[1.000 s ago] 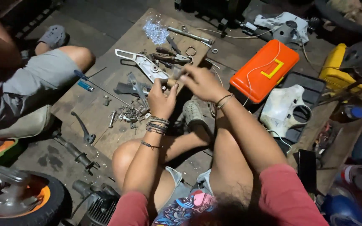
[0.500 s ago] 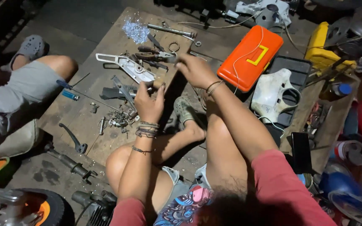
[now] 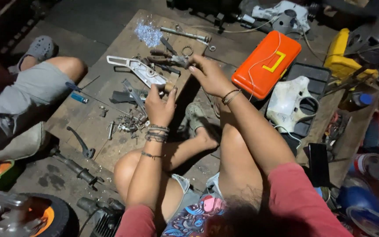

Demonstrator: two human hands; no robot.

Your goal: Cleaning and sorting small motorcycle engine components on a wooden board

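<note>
Fingers of the left hand (image 3: 159, 104) have curled shut around a small pale part above the board's (image 3: 110, 48) front edge. Rightward, the right hand (image 3: 207, 74), pulled back from it, now pinches pliers (image 3: 167, 59) near the far edge.

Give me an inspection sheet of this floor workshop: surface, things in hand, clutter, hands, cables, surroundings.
Surface: worn wooden board on a dark floor.
Job's things: a small pale part in the left hand's fingers; pliers at the right hand's fingertips.
Clutter: white metal cover plate, loose screws and bolts, blue-handled screwdriver, heap of shiny shavings, long bolt.
Hands: left hand raised, pinching the part; right hand reaching to the pliers, whether gripping them cannot be told.
Cables: thin white cord across the orange case.
Surroundings: white plastic housing, yellow machine, another seated person's leg, wheel.
</note>
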